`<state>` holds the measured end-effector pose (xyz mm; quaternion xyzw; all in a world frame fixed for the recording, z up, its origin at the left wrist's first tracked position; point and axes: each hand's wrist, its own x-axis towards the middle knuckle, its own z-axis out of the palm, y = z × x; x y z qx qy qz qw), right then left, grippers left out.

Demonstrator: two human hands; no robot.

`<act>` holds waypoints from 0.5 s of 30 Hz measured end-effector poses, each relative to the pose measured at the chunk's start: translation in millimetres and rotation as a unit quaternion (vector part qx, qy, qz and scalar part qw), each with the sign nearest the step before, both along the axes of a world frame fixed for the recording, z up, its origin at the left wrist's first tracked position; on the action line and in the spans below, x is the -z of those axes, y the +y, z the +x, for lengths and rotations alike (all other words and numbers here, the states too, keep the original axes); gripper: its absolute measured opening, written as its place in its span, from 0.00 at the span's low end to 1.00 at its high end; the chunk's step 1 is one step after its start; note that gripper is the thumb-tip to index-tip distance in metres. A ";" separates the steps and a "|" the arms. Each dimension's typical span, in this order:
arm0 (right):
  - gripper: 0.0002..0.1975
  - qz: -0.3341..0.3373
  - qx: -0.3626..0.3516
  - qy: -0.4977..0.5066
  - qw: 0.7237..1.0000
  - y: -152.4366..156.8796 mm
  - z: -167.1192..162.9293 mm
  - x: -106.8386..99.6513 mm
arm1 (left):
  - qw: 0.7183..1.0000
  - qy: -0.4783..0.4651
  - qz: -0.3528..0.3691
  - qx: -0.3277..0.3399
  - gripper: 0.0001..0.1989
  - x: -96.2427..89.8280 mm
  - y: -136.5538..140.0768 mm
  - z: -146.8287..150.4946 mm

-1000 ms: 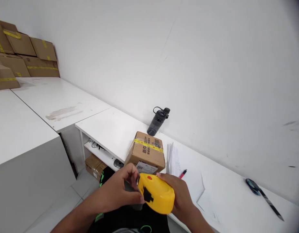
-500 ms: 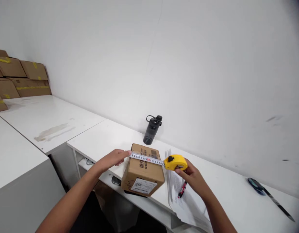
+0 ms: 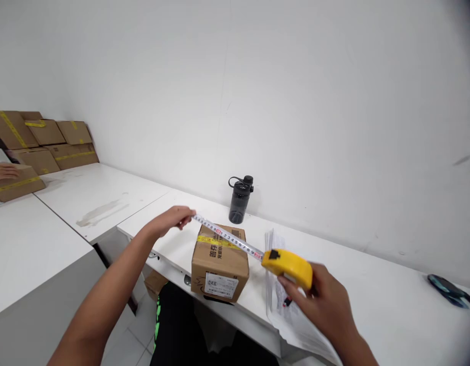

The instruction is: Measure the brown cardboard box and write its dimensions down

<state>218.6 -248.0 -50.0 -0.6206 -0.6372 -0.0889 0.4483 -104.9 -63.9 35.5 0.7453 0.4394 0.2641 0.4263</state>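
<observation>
My right hand (image 3: 326, 300) grips the yellow case of a tape measure (image 3: 290, 267). The white blade (image 3: 235, 239) is pulled out, slanting above a cardboard box (image 3: 218, 269). Between its fingertips my left hand (image 3: 177, 217) pinches the free end of the blade, up and to the left of the box. Yellow tape crosses the top of the box, which also bears dark printing, and a white label is stuck on its near side. The box rests at the front edge of the white table (image 3: 345, 264).
Behind the box stands a dark water bottle (image 3: 238, 203). Papers (image 3: 281, 310) lie right of the box, with a pen (image 3: 287, 302) partly hidden. A dark-handled tool (image 3: 446, 288) lies far right. Taped boxes (image 3: 72, 152) are stacked at left, where another person's hand (image 3: 2, 172) rests on one.
The blade has lifted off the box top and shows more of its length. My right hand moved right and nearer, my left hand up and left. Another person's hand came into view.
</observation>
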 end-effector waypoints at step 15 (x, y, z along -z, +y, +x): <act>0.20 0.066 0.019 -0.030 0.997 -12.7 -148.1 -16.3 | 0.967 0.200 0.006 0.158 0.21 3.8 31.2 85.0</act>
